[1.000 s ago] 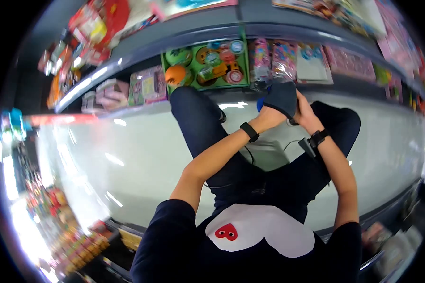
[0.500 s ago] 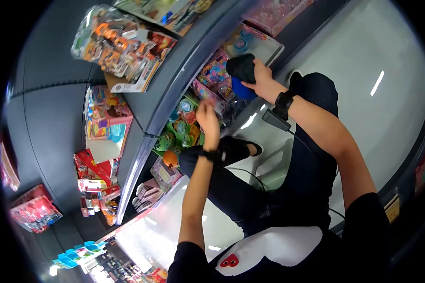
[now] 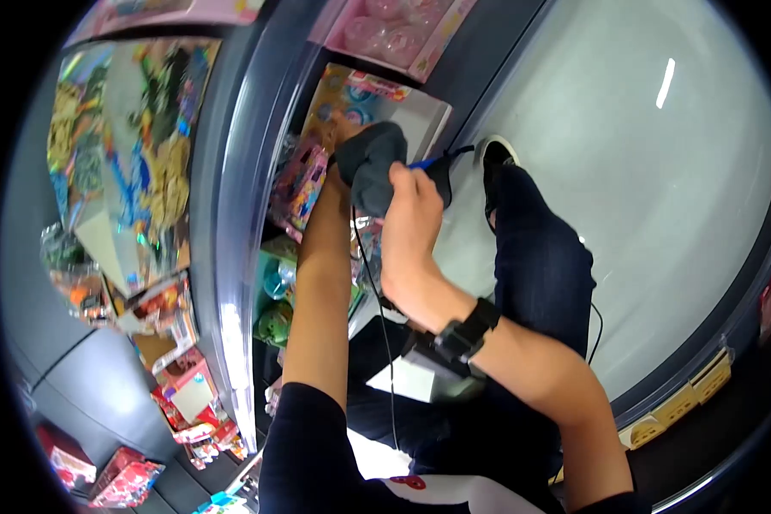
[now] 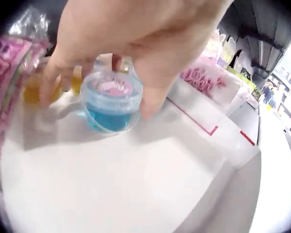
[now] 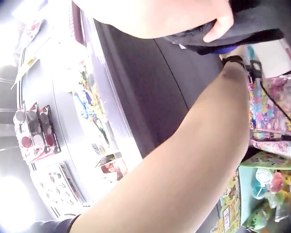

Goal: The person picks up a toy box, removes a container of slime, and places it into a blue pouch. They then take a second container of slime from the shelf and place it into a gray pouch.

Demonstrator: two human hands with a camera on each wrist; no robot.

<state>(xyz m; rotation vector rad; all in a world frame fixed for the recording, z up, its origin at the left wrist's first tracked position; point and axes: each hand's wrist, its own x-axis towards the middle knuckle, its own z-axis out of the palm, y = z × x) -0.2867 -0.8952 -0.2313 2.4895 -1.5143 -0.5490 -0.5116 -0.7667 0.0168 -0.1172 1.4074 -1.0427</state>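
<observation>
My left hand (image 3: 341,130) reaches into a shallow white box (image 3: 420,116), partly hidden behind a dark cloth item (image 3: 375,167). In the left wrist view the left hand (image 4: 136,34) hangs over a clear tub of blue stuff (image 4: 111,109), with spread fingers to its left and behind and the thumb at its right side; firm contact cannot be told. Tubs of yellow stuff (image 4: 33,93) stand by the fingers. My right hand (image 3: 413,218) grips the dark cloth item, which has a blue part. The right wrist view shows the right hand's fingers (image 5: 220,26) on dark cloth (image 5: 262,24).
Pink bagged goods (image 3: 304,184) lie beside the white box, and a green box (image 3: 270,257) with round tubs is nearer. A pink box (image 3: 420,60) stands beyond. A shelf edge (image 3: 240,171) runs along the left. A cable (image 3: 377,291) hangs between the arms.
The view has shifted along the shelf. My left hand has moved forward from above the bagged goods into the white box. The right hand still holds the dark cloth item, now close beside the left wrist.
</observation>
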